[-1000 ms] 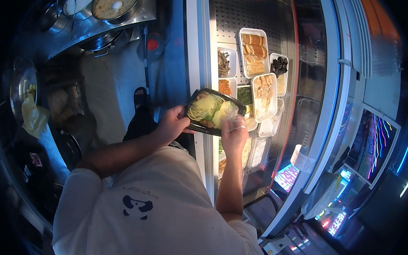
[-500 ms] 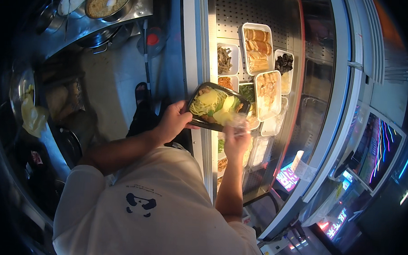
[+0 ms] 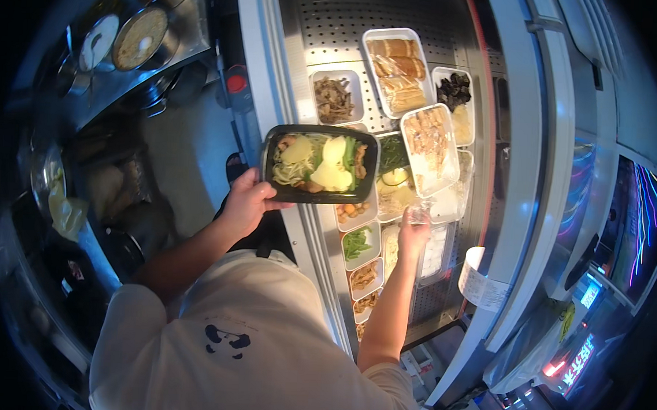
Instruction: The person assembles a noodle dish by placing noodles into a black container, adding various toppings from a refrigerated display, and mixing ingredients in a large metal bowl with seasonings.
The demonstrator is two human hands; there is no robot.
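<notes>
My left hand (image 3: 249, 203) grips the near left corner of a black plastic food container (image 3: 318, 198), thumb on its rim. Noodles (image 3: 295, 173), pale yellow slices (image 3: 334, 169), greens and brown pieces fill it. The container is level above the edge of a chilled case. Over the case, the fingers of my right hand (image 3: 413, 239) are closed together around crinkled clear plastic film (image 3: 418, 211). That hand is apart from the container, just below a white tray of beige sliced food (image 3: 430, 136). Pale slices (image 3: 395, 200) lie in a tray left of its fingertips.
White trays hold folded brown sheets (image 3: 399, 72), black fungus (image 3: 453, 89), brown strips (image 3: 334, 100) and chopped greens (image 3: 357, 244). A metal frame (image 3: 272, 78) edges the case on the left. A curled paper slip (image 3: 482, 285) hangs at right. Pans (image 3: 141, 39) stand far left.
My right hand has moved right, from over the container to above the trays. The container has shifted left and turned more level. My view has shifted too.
</notes>
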